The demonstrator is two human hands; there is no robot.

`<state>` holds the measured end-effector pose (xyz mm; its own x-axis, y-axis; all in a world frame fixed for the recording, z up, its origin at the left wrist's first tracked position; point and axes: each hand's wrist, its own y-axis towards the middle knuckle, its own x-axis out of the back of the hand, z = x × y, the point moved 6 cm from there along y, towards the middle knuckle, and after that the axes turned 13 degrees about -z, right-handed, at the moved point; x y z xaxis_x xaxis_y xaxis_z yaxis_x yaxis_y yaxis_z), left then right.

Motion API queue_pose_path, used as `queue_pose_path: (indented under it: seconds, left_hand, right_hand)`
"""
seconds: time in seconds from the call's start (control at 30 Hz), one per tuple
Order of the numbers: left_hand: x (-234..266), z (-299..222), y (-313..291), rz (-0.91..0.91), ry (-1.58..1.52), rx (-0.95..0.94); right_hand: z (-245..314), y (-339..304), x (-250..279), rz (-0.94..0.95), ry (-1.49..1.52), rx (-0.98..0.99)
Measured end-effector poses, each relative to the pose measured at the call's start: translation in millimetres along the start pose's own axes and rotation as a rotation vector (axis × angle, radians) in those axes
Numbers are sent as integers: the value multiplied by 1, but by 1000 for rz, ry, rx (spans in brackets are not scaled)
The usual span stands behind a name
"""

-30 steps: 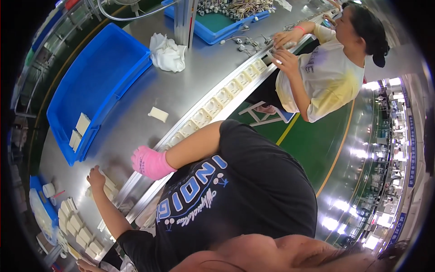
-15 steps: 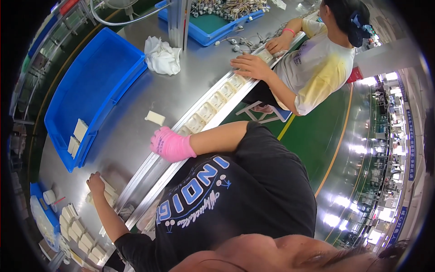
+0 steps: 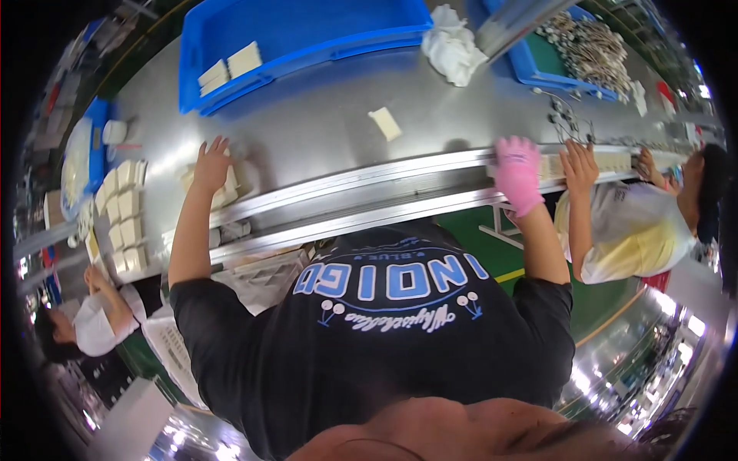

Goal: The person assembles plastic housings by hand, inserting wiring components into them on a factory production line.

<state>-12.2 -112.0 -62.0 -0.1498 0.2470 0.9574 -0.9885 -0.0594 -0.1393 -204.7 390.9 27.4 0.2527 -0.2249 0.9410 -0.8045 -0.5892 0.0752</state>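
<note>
My left hand (image 3: 211,165), bare, reaches over a small group of cream plastic pieces (image 3: 228,192) on the metal table. Its fingers are a little apart, and it partly covers the pieces; I see nothing gripped. My right hand (image 3: 518,175), in a pink glove, lies across the metal channel (image 3: 369,187) at the left end of a row of cream pieces (image 3: 551,167). Its fingers stretch forward over the far rail; whatever is under the palm is hidden. A single cream piece (image 3: 385,124) rests on the table between my hands, beyond the channel.
A blue bin (image 3: 307,58) with a few cream pieces stands at the back, beside a crumpled white cloth (image 3: 452,48). Wired parts fill a blue tray (image 3: 530,73). Stacked cream pieces (image 3: 123,207) are at left. A co-worker's hand (image 3: 579,165) is close beside my right hand.
The view has swung round. My right hand and the row of cream pieces have moved right along the channel, nearer the co-worker. My left hand stays by the group of pieces.
</note>
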Motion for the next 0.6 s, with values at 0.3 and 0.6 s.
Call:
queue_pose_path:
  seconds: [0.3, 0.6]
  left_hand:
    - [1, -16, -16, 161, 53, -145]
    - [28, -21, -4, 29, -73, 40]
  right_hand:
    - [74, 56, 5, -61, 665, 181]
    - [193, 120, -64, 467, 482, 296]
